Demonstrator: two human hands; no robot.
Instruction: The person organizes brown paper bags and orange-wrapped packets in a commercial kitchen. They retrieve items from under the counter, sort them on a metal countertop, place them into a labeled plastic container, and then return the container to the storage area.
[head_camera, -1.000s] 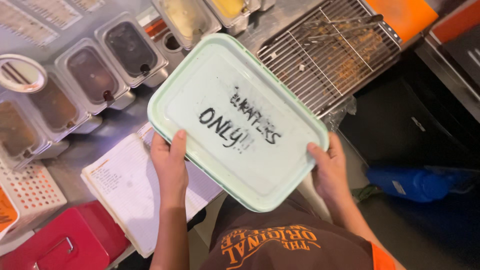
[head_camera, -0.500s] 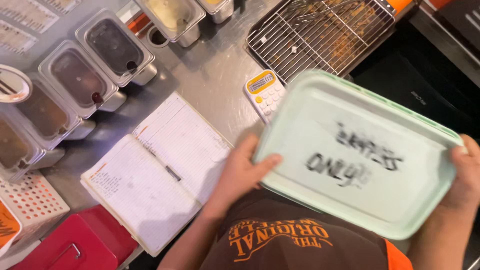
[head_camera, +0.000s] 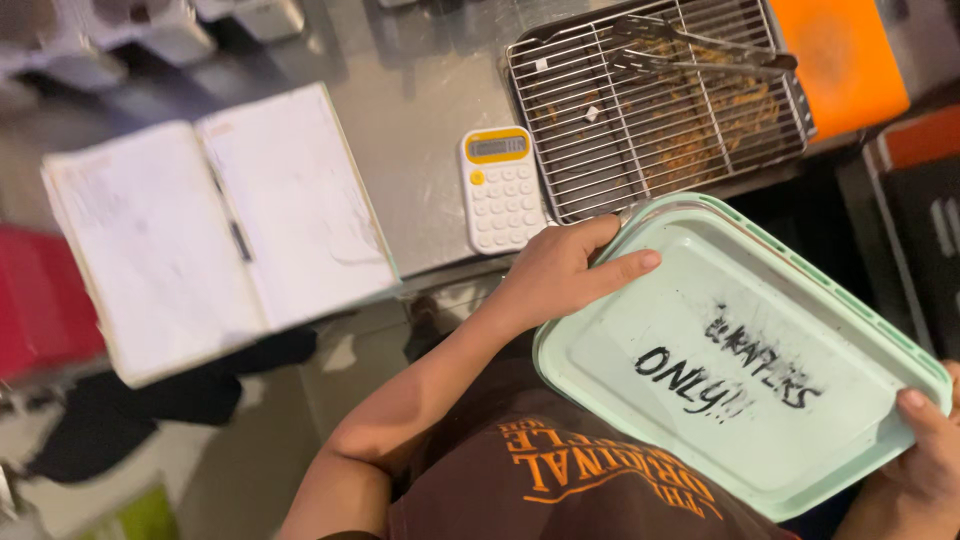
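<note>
I hold a pale green rectangular container lid (head_camera: 740, 350) with dark handwriting on it, tilted in front of my chest at the right. My left hand (head_camera: 560, 270) grips its upper left corner, thumb lying on the top face. At the lower right corner, my right hand (head_camera: 925, 450) holds the other end with its thumb on the rim. The lid sits off the steel counter's (head_camera: 420, 140) front edge, over the dark floor.
A white and yellow calculator (head_camera: 500, 187) lies on the counter just above my left hand. A wire rack (head_camera: 660, 100) with metal tongs (head_camera: 700, 55) stands behind it. An open white notebook (head_camera: 210, 230) lies at the left, an orange board (head_camera: 840, 60) at the back right.
The lid has swung from over the counter to the right and down toward my body. The view has followed, so the sauce containers at the back left have slid mostly out of sight.
</note>
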